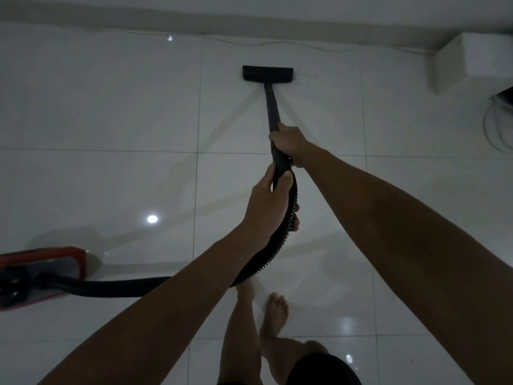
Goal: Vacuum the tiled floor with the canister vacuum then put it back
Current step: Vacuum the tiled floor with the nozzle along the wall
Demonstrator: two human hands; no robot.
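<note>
Head view: right hand (288, 144) grips the wand (271, 109) high for steering; left hand (270, 204) wraps the ribbed hose (280, 237), keeping slack off tiled floor (111, 107). Floor nozzle (268, 73) flat near the wall; red canister (41, 273) behind, left.

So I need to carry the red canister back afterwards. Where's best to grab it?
Only one end of the red canister shows at the frame's left edge, and no handle is visible. Judging by its low, flat pose on the tiled floor, come from above, away from the end where the hose plugs in. Look for a top handle first.
</note>
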